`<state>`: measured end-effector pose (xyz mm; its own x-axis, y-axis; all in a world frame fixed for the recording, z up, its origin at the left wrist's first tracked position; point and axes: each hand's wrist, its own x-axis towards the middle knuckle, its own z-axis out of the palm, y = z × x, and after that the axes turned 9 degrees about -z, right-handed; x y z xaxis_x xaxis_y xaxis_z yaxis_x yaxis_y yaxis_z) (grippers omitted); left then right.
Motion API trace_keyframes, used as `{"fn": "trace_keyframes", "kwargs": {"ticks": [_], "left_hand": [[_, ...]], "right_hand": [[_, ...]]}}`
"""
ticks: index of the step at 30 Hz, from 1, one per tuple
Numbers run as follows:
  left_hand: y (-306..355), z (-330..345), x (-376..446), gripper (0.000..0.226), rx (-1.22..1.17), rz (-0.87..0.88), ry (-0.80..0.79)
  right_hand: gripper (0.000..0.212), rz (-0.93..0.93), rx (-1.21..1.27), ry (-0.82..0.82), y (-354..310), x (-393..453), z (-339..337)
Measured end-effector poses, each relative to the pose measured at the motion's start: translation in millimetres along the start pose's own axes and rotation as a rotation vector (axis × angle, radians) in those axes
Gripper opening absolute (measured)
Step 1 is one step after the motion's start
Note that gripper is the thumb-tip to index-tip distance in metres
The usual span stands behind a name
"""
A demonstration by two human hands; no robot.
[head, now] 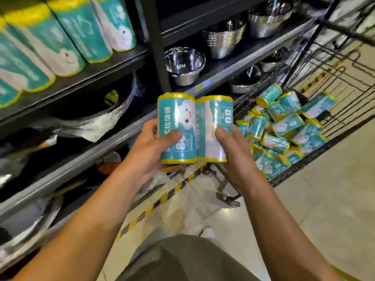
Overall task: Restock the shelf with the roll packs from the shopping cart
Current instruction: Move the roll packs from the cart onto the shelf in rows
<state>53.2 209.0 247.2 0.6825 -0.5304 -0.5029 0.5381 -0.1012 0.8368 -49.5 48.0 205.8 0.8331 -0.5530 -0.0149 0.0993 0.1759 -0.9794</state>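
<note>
While my left hand [151, 148] is gripping one roll pack [177, 128] and my right hand [233, 153] the other roll pack [215, 127], side by side between shopping cart [316, 155] and shelf [81, 78], I am keeping both upright, thumbs pressing firmly, for seating beside the stocked packs [67, 35].

Readable on the right-hand roll pack [214, 128]: a boxed "80" near its top, white on teal. On the left-hand roll pack [177, 128]: a column of Chinese characters running down the label beside the cartoon animal (seemingly "垃圾袋", turned sideways), plus a boxed number near the bottom, partly covered by the left hand [154, 151], probably "80". Print on shelf packs and cart packs too blurred to read.
</note>
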Motion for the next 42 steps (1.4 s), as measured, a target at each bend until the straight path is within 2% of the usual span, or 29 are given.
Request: {"fn": "trace_keyframes", "kwargs": {"ticks": [2, 4, 7, 10, 12, 15, 16, 19, 22, 27, 30, 33, 39, 42], "left_hand": [[-1, -22, -22, 0.065, -0.05, 0.016, 0.132], [-3, -52, -45, 0.052, -0.071, 0.044, 0.191], [-10, -106, -81, 0.058, -0.044, 0.087, 0.088], [-20, -154, -118, 0.074, 0.05, 0.222, 0.034], [-26, -182, -138, 0.082, 0.092, 0.293, 0.167], [-33, -228, -171, 0.099, 0.033, 0.32, 0.43], [-34, -244, -183, 0.094, -0.037, 0.327, 0.487], [-33, -290, -220, 0.051, -0.265, 0.363, 0.557], [-30, -331, -248, 0.039, -0.332, 0.419, 0.637], [-32, -386, -279, 0.046, -0.245, 0.467, 0.752], [-21, -411, -291, 0.057, -0.205, 0.512, 0.886], [-4, -431, -294, 0.056, -0.158, 0.566, 1.004], [26, -463, -284, 0.057, -0.093, 0.642, 1.134], [40, -478, -270, 0.06, -0.074, 0.669, 1.178]], "right_hand": [[0.049, -0.004, 0.039, -0.035, 6, -5, 32], [0.047, 0.001, 0.064, -0.065, 14, -14, 66], [0.045, 0.016, 0.091, -0.09, 23, -32, 120], [0.054, 0.013, 0.072, -0.14, 31, -57, 174], [0.054, 0.013, 0.045, -0.175, 36, -76, 208], [0.041, 0.036, 0.073, -0.181, 46, -103, 256], [0.037, 0.046, 0.092, -0.183, 48, -111, 270], [0.031, 0.083, 0.112, -0.192, 51, -133, 310], [0.032, 0.072, 0.128, -0.217, 50, -144, 346], [0.041, -0.059, 0.06, -0.341, 35, -146, 410], [0.042, -0.177, -0.036, -0.424, 25, -138, 445], [0.043, -0.278, -0.112, -0.477, 18, -121, 482], [0.072, -0.455, -0.255, -0.508, 11, -57, 557], [0.076, -0.473, -0.313, -0.526, 17, -19, 591]]}}
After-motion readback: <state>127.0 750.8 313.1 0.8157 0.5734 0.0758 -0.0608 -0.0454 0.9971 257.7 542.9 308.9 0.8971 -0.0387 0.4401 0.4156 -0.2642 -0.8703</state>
